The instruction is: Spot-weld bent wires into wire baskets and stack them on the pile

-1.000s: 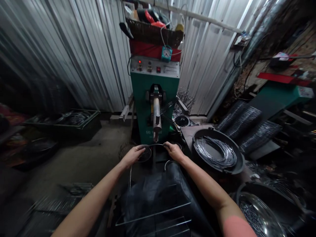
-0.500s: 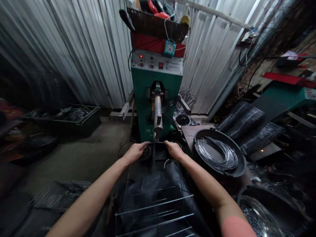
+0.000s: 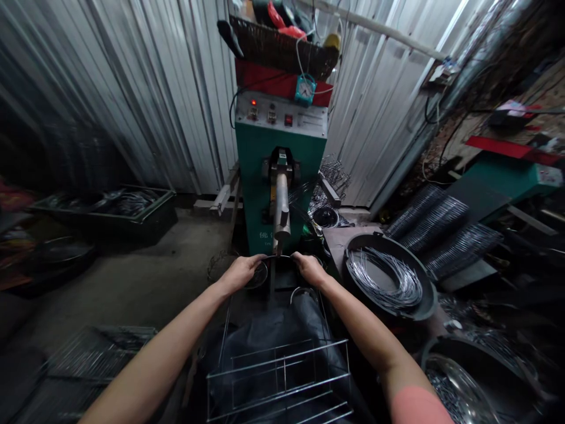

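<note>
1. Left hand: a thin curved wire is being gripped by the closed fingers, its end hidden within them.
2. Centre: the wire is being held just below the electrode of a green spot welder; any contact cannot be made out.
3. Below: a wire rack is being seen over dark cloth, its lower part cut off by the frame.
4. Right hand: the wire is being gripped likewise, closed and narrow.
5. Far right: coiled wire is being contained in a black pan.
</note>
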Demonstrator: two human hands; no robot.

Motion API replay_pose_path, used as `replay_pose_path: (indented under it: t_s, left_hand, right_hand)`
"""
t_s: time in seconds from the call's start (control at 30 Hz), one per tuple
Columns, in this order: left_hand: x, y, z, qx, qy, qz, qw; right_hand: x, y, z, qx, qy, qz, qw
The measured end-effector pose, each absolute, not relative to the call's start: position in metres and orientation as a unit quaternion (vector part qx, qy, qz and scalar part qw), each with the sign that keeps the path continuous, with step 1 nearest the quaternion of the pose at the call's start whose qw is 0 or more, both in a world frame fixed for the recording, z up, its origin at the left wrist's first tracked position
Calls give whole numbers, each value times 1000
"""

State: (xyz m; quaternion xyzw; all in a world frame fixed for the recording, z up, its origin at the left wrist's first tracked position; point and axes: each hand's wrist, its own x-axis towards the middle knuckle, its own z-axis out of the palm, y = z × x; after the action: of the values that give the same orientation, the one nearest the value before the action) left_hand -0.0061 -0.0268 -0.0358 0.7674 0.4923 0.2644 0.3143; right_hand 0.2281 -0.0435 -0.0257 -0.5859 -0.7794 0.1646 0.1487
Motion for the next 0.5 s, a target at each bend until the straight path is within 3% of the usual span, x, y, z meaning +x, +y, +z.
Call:
replay_pose_path:
  t_s: [0.5]
  left_hand:
    - [-7, -23, -34, 770, 484, 250, 333]
  right_hand:
    - [229, -43, -25, -576, -784, 170, 159]
